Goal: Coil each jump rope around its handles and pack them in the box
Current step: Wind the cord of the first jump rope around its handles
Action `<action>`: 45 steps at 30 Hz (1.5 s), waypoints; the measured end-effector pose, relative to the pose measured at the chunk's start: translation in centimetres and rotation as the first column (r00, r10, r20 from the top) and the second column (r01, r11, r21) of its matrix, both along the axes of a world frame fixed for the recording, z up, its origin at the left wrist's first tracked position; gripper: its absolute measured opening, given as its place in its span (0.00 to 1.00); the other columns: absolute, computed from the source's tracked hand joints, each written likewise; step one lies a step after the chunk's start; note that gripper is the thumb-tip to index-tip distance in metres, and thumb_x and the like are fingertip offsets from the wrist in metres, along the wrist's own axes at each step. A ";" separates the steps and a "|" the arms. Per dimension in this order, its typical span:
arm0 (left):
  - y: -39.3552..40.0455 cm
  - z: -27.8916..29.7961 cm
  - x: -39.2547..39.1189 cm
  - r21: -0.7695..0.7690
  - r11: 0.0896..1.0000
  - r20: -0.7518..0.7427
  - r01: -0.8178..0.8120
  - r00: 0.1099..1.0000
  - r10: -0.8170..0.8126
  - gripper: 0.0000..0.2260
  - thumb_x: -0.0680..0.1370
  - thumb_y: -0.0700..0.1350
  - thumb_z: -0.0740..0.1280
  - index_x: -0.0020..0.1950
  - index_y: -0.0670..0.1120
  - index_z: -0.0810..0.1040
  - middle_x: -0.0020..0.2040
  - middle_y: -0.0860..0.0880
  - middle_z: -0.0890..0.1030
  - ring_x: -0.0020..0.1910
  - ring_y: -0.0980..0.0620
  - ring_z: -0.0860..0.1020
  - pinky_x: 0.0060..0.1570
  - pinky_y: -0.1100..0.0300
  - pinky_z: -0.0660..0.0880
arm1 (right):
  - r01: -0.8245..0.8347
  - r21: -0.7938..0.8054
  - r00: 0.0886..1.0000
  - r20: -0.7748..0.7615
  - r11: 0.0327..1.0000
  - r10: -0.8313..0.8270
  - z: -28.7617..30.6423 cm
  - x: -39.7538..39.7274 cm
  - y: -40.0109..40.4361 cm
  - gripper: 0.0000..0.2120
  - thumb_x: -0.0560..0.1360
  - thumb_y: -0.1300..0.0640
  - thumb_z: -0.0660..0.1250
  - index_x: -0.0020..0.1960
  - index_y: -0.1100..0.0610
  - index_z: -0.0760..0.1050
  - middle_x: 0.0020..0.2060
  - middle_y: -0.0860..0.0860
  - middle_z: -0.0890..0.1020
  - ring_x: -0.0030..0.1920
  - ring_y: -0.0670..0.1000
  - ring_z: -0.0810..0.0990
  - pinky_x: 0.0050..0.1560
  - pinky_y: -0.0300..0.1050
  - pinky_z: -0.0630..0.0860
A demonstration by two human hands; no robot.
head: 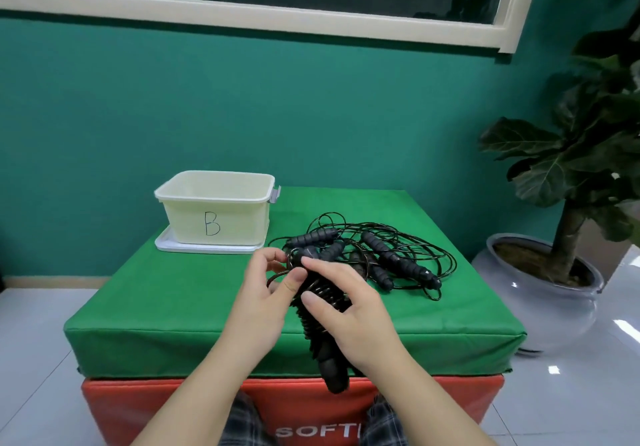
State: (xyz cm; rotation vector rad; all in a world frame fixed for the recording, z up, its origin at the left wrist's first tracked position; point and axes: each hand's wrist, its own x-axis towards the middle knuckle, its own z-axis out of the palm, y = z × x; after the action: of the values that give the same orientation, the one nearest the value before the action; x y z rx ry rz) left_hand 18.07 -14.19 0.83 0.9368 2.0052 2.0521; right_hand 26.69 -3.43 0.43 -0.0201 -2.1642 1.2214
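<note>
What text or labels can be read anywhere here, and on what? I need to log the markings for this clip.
"B": handwritten in dark marker on the front wall of the cream box.
"SOFT": white capitals on the front of the red block under the green mat; the word runs on behind the person's knee, so the rest is hidden.
No other readable text.

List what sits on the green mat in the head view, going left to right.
Box marked B on its lid → left hand → right hand, both on a half-coiled rope → pile of loose ropes.
</note>
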 end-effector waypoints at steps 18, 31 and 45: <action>1.7 -8.8 -4.2 0.043 0.999 0.342 -0.003 0.939 -0.012 0.07 0.75 0.37 0.65 0.50 0.45 0.76 0.46 0.52 0.83 0.42 0.61 0.80 0.40 0.71 0.74 | 0.088 -0.542 0.985 0.174 0.836 0.009 -9.4 -7.4 0.2 0.17 0.76 0.61 0.67 0.54 0.39 0.77 0.52 0.40 0.83 0.57 0.42 0.79 0.62 0.42 0.73; 4.4 -12.4 -7.2 -0.260 0.965 0.253 0.025 0.966 0.044 0.08 0.69 0.46 0.71 0.45 0.56 0.77 0.50 0.51 0.79 0.52 0.53 0.77 0.59 0.47 0.72 | 0.245 0.295 0.957 0.081 0.924 -0.280 -14.3 -10.5 5.3 0.24 0.77 0.55 0.55 0.73 0.52 0.59 0.49 0.48 0.73 0.51 0.44 0.70 0.55 0.29 0.64; 6.5 -13.8 -12.2 -0.406 0.894 -0.031 -0.190 0.980 0.195 0.10 0.70 0.44 0.71 0.42 0.57 0.73 0.47 0.57 0.77 0.46 0.65 0.74 0.45 0.70 0.69 | 0.117 0.210 0.937 0.299 0.971 -0.178 -16.0 -14.8 6.8 0.30 0.75 0.63 0.50 0.74 0.53 0.45 0.49 0.49 0.66 0.53 0.52 0.71 0.55 0.34 0.62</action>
State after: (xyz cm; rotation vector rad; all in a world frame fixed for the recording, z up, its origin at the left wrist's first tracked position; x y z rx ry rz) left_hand 5.84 -7.67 -12.99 0.6636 2.4715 1.6034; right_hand 11.90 3.32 -15.58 -0.3141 -2.4971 0.9744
